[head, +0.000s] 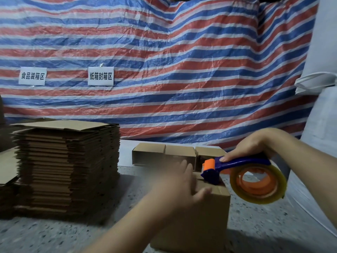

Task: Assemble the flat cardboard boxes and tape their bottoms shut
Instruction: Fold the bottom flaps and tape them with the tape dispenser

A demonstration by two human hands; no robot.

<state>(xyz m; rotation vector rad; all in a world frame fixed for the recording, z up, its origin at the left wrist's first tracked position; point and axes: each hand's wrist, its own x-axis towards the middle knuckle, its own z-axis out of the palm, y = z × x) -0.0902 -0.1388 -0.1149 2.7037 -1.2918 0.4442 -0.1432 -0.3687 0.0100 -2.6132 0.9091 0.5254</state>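
Right hand grips the dispenser; left hand, fingers spread, steadies the box. Light, crushable cardboard: press flaps gently.

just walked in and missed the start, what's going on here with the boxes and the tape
A person is taping a cardboard box on the speckled table. The left hand rests on the box top, though blurred, while the right hand grips a blue and orange tape dispenser whose head sits on the box. A stack of flat boxes waits at left, and assembled boxes sit behind.
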